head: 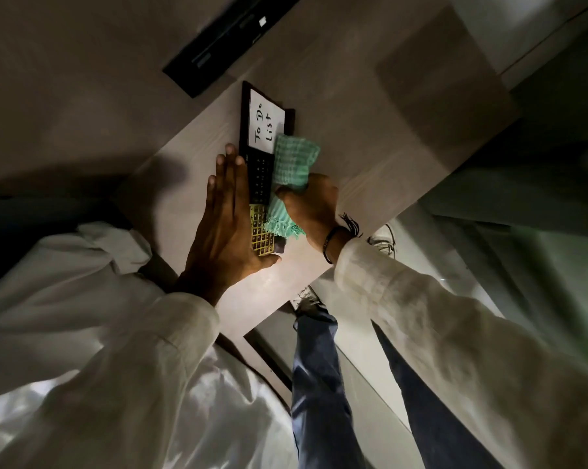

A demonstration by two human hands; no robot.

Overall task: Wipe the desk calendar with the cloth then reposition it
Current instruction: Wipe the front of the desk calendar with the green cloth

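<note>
The desk calendar (261, 170) is a long dark-framed board with a white "To Do List" panel at its far end, a dark number grid in the middle and a yellow grid at the near end. It stands on the pale wooden desk (370, 130). My left hand (225, 225) lies flat against its left side, fingers straight, thumb under the near end. My right hand (314, 206) grips a green checked cloth (291, 170) and presses it onto the calendar's right side, covering part of the board.
A black flat device (218, 45) lies at the desk's far left edge. A darker square patch (438, 79) marks the desk at the back right. Below the near desk edge are my legs in blue trousers (316, 367) and white shoes (384, 240).
</note>
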